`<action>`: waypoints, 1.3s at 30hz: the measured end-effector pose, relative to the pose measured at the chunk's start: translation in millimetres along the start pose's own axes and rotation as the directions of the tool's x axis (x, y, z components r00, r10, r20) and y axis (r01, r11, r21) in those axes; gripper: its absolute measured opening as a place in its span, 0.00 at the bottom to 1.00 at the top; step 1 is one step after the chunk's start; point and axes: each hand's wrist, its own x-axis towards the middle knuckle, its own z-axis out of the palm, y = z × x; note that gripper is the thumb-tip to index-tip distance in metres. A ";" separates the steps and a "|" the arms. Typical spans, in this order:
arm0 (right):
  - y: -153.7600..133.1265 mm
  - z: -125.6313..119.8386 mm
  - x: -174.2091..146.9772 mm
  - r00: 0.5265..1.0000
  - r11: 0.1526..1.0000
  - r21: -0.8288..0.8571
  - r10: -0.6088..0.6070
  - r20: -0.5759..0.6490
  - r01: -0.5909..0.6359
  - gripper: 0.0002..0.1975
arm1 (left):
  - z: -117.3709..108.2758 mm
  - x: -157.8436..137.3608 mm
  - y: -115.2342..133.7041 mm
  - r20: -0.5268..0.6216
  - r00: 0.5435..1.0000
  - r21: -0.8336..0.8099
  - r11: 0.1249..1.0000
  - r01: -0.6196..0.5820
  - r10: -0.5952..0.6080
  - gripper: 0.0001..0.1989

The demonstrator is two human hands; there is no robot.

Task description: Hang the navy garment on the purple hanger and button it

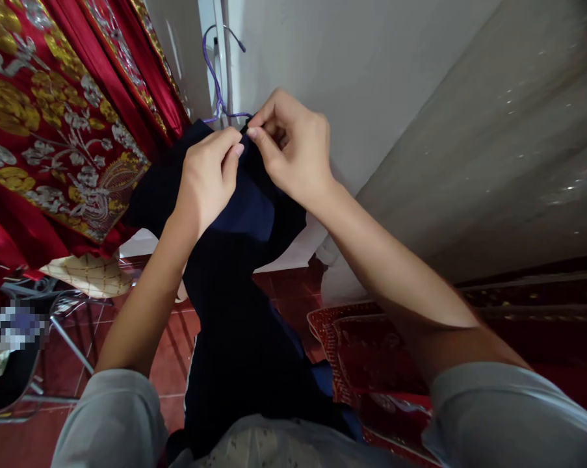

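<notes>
A dark navy shirt [244, 201] hangs from a purple wire hanger [218, 94], whose hook points up by a pale upright edge. My left hand [210, 172] pinches the shirt's collar area just below the hanger, thumb pressed against the fingers. Right beside it, my right hand [296, 143] grips the dark cloth's edge between thumb and fingertips. The two hands nearly meet at the neck of the shirt. Whatever small detail lies between the fingertips is too covered to make out.
Red satin drapes [73, 130] with gold and silver embroidery hang at left. Below them stands a metal-legged chair [10, 390] with items on it. A pale wall [332, 58] rises ahead, with greyish sparkling fabric [508, 149] at right. Red patterned cloth [371, 364] lies lower right, above red floor tiles [169, 364].
</notes>
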 end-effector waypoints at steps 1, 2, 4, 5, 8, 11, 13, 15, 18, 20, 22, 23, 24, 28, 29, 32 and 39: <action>0.3 -1.2 3.3 1.000 1.000 -0.005 -0.001 -0.001 0.001 0.21 | -2.1 2.1 -1.0 0.019 1.000 0.027 1.000 -0.009 0.009 0.16; 0.1 -2.2 6.1 1.000 1.000 -0.008 -0.004 0.000 0.004 0.21 | -4.9 4.7 -2.3 0.043 0.999 0.063 0.998 -0.020 0.017 0.16; -1.2 -3.6 9.0 1.000 1.000 -0.002 -0.020 0.005 0.020 0.21 | -11.9 10.4 -5.3 0.096 0.995 0.147 0.988 -0.046 0.032 0.16; -2.1 -3.6 8.7 0.999 0.999 0.006 -0.031 0.012 0.031 0.21 | -15.4 12.7 -6.6 0.111 0.993 0.184 0.981 -0.057 0.037 0.17; -5.6 -0.7 0.7 0.996 0.998 0.024 -0.062 0.070 0.060 0.19 | -22.9 13.2 -6.7 0.073 0.996 0.210 0.975 -0.065 0.050 0.17; -9.3 6.4 -14.1 0.987 0.998 0.024 -0.059 0.150 0.056 0.16 | -25.2 3.9 -0.9 0.009 0.996 0.173 0.981 -0.085 0.084 0.16; -10.9 11.7 -23.3 0.981 0.998 0.028 -0.054 0.184 0.050 0.14 | -24.2 -4.7 2.5 -0.006 0.995 0.164 0.981 -0.102 0.105 0.16; -10.9 16.5 -29.0 0.977 0.998 0.035 -0.060 0.206 0.054 0.13 | -21.1 -12.4 3.1 -0.023 0.995 0.155 0.983 -0.096 0.101 0.15; -7.2 23.8 -31.5 0.975 0.997 0.038 -0.077 0.207 0.071 0.12 | -14.3 -17.5 0.3 -0.078 0.992 0.137 0.987 -0.083 0.095 0.16; -2.0 31.8 -34.0 0.976 0.997 0.023 -0.077 0.204 0.073 0.13 | -12.5 -13.3 -1.0 -0.110 0.983 0.136 0.982 -0.129 0.145 0.19; 5.3 43.4 -42.2 0.961 0.995 -0.005 -0.091 0.260 0.095 0.13 | -18.1 -1.5 -0.8 -0.180 0.951 0.148 0.963 -0.227 0.252 0.22; 9.3 50.0 -49.1 0.941 0.993 -0.021 -0.104 0.321 0.117 0.13 | -24.7 6.8 -0.7 -0.228 0.921 0.160 0.945 -0.285 0.316 0.23; 13.4 56.5 -57.7 0.911 0.989 -0.036 -0.116 0.396 0.141 0.13 | -33.9 15.6 -1.4 -0.274 0.887 0.170 0.927 -0.335 0.371 0.24; 25.1 70.8 -96.1 0.798 0.983 -0.053 -0.113 0.593 0.178 0.14 | -86.5 36.5 -21.5 -0.369 0.834 0.195 0.911 -0.364 0.412 0.22; 26.6 70.3 -103.7 0.792 0.982 -0.051 -0.116 0.599 0.182 0.15 | -99.9 33.6 -32.0 -0.391 0.845 0.200 0.930 -0.308 0.364 0.21; 29.3 62.9 -119.3 0.764 0.970 -0.024 -0.175 0.621 0.242 0.16 | -129.9 1.2 -70.1 -0.481 0.866 0.196 0.980 -0.042 0.133 0.19; 24.6 56.3 -132.2 0.516 0.955 0.149 -0.265 0.814 0.255 0.06 | -123.0 -118.7 -103.8 0.059 0.898 0.251 0.877 0.409 -0.435 0.22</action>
